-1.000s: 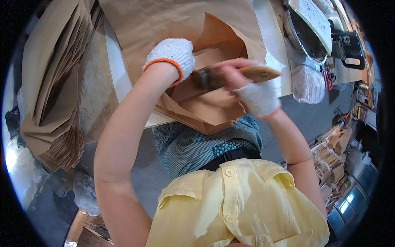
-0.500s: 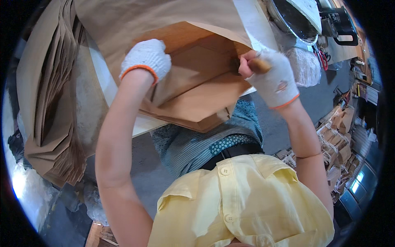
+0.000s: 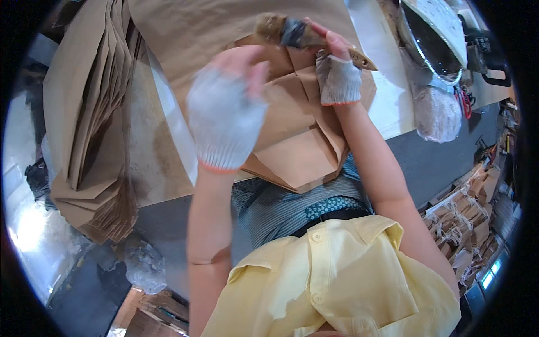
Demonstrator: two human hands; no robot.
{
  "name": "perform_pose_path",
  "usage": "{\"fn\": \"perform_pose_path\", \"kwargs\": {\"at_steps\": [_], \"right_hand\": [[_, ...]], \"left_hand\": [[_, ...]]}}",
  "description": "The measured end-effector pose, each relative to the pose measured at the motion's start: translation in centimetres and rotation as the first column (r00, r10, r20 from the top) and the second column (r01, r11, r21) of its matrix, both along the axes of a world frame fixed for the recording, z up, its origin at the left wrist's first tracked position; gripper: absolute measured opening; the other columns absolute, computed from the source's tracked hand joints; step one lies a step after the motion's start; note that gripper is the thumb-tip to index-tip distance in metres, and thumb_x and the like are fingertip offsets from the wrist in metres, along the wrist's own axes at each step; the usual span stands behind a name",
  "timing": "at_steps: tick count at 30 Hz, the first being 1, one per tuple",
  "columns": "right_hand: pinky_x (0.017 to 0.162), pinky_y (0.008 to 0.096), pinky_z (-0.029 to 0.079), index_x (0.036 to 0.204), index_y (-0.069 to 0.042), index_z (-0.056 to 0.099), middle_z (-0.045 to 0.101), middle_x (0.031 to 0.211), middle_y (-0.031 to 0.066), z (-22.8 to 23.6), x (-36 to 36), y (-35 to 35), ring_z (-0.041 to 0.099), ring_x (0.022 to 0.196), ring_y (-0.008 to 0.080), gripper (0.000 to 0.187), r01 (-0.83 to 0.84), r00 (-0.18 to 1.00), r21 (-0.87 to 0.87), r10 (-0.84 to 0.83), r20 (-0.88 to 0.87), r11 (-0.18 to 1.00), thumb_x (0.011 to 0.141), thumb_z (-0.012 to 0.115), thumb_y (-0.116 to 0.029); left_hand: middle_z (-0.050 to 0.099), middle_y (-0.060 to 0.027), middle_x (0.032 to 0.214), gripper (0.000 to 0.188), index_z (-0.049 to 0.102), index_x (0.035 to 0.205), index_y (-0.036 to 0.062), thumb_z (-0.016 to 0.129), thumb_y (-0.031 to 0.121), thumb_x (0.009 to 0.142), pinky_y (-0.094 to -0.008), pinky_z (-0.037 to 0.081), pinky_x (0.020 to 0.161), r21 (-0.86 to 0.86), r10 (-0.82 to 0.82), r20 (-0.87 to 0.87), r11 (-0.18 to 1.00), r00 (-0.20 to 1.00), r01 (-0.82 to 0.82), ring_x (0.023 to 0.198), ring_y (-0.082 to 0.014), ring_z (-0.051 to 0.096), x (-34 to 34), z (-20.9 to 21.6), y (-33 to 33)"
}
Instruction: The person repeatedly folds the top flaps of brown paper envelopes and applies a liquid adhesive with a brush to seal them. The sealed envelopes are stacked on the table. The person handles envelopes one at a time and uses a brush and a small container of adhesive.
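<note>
A wooden-handled paintbrush [image 3: 293, 33] is gripped in my right hand [image 3: 338, 70], its bristles pointing left over the far part of a brown paper bag [image 3: 286, 109]. The bag's folded end lies spread flat, with creased flaps toward me on a small stack of similar paper. Above the bag's left side, my left hand [image 3: 230, 106] is smeared by motion. Its fingers are bent, and whether they touch the paper cannot be made out. Both hands wear white knit gloves with orange cuffs and bare fingertips.
Fanned brown paper bags [image 3: 92, 121] hang over the table's [image 3: 163, 174] left side. At the far right stand a metal pan [image 3: 429, 42] of dark liquid, a black mug [image 3: 487, 53], a plastic-wrapped bundle [image 3: 438, 112] and red-handled scissors [image 3: 465, 101]. Tied paper bundles [image 3: 463, 227] sit at right.
My right hand has moved away from me and left, bringing the brush over the bag. My left hand has shifted right off the bag's edge. The bag's raised far flap has come down flatter.
</note>
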State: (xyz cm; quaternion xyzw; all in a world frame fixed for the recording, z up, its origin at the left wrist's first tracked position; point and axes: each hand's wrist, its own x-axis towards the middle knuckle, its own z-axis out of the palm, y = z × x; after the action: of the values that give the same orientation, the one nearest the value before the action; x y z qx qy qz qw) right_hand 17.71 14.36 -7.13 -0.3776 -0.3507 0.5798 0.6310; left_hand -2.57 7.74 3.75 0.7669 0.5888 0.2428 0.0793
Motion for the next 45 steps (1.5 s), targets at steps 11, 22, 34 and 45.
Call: {"fn": "perform_pose_path", "kwargs": {"at_steps": [11, 22, 34, 45], "right_hand": [[0.091, 0.0286, 0.049, 0.111, -0.003, 0.073, 0.07, 0.115, 0.0101, 1.8, -3.5, -0.4, 0.064, 0.104, 0.0163, 0.038, -0.191, 0.977, -0.025, 0.193, 0.097, 0.981, 0.096, 0.06, -0.035], [0.09, 0.0334, 0.05, 0.124, -0.002, 0.065, 0.063, 0.123, 0.0104, 2.1, -0.1, -5.4, 0.06, 0.106, 0.0195, 0.053, -0.192, 0.967, -0.068, 0.201, 0.159, 0.979, 0.096, 0.059, -0.047], [0.063, 0.0325, 0.051, 0.104, -0.014, 0.063, 0.059, 0.079, -0.0015, 8.5, 2.1, -7.3, 0.06, 0.073, 0.0208, 0.035, -0.936, 0.106, 0.11, -0.032, 0.994, 0.335, 0.07, 0.071, -0.021], [0.055, 0.0321, 0.05, 0.107, -0.013, 0.066, 0.064, 0.074, -0.0025, 10.7, 10.0, -8.1, 0.063, 0.066, 0.0182, 0.032, -0.854, 0.024, -0.188, 0.398, 0.917, 0.486, 0.077, 0.076, -0.017]], "left_hand": [[0.016, -0.0292, 0.159, 0.103, 0.013, 0.154, -0.0057, 0.06, 0.058, 0.088, -0.0517, 0.013, 0.121, -0.057, 0.151, -0.055, 0.986, 0.987, -0.155, 0.149, -0.0414, 0.017, 4.0, -9.0, -2.4], [0.014, -0.0191, 0.163, 0.081, 0.013, 0.156, 0.0015, 0.055, 0.009, 0.088, -0.0443, 0.016, 0.121, -0.127, 0.143, 0.577, 0.988, 0.804, -0.085, 0.151, -0.0316, 0.015, 2.5, -7.3, -5.7], [0.038, -0.0158, 0.152, 0.069, 0.023, 0.154, 0.0056, 0.051, 0.009, 0.091, -0.0451, 0.03, 0.117, 0.09, 0.098, 0.011, 0.991, 0.995, -0.099, 0.139, -0.0332, 0.039, -1.7, -10.5, -0.4], [0.041, -0.0129, 0.15, 0.046, 0.041, 0.135, 0.0032, 0.054, 0.01, 0.091, -0.0458, 0.031, 0.117, 0.163, 0.135, -0.001, 0.978, 0.991, -0.133, 0.138, -0.0326, 0.041, -2.0, -11.1, -0.2]]}}
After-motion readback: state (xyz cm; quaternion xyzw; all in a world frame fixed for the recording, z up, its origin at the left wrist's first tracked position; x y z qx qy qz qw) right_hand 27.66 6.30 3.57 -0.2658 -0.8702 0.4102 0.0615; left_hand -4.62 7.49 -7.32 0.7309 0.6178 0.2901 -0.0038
